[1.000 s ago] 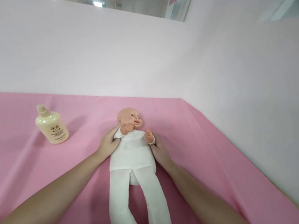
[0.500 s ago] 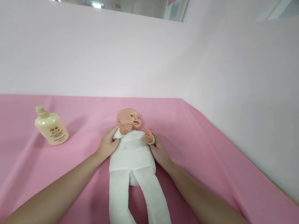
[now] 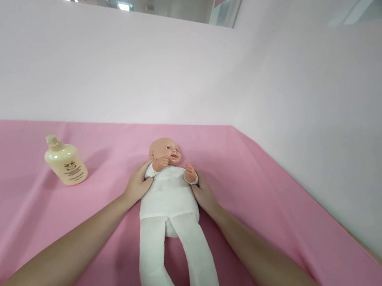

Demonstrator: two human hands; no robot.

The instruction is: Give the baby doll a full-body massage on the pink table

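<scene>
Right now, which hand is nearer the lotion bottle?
Left. The left hand rests against the doll at its shoulder, on the side facing the cream bottle but apart from it. The right hand is on the doll's far side, farther off.

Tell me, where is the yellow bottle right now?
In the head view, the yellow bottle stands upright on the pink cloth, far left of the doll and beyond the left hand, touching neither.

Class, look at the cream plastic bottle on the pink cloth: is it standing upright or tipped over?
Upright. The cream plastic bottle rests on its wide base on the pink cloth, cap uppermost, label facing the camera.
</scene>
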